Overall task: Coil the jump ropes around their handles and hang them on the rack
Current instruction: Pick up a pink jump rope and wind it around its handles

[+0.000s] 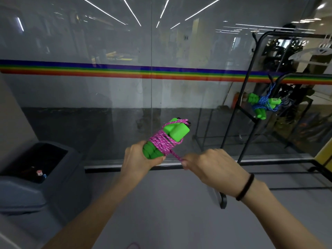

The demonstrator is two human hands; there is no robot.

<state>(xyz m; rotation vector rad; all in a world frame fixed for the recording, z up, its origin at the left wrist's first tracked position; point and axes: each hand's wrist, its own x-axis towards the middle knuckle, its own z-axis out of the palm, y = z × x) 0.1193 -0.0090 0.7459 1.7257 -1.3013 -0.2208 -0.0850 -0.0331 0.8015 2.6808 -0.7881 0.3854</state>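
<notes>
Coiling, near its end: through the head camera I have the left hand [138, 157] clamped round the lower end of the pair of bright green foam jump-rope handles [177, 131], held side by side at chest height in front of the glass wall with the rainbow stripe [125, 71]. The right hand [210, 164] is pinched shut on a short, taut strand of the pink-and-white braided rope [163, 142], just beside the left thumb.

I judge this to be the last of the winding, the free end being drawn tight or tucked. The next move calls for locking that end under a turn without letting the coil slacken, leaving a loop free, then carrying the bundle right to the black metal tube rack [294, 34]. Whether a loop is ready, I cannot tell. A faint pink curve on the floor at the bottom edge may be more rope.

The pink rope sits in close turns round the middle of the handles, with one turn slung up over their squared upper ends. The foam looks ribbed where the left hand grips it.

On the rack, well apart from my hands, a second pair of green handles bound in blue braided rope [264, 105] hangs from a rail.
</notes>
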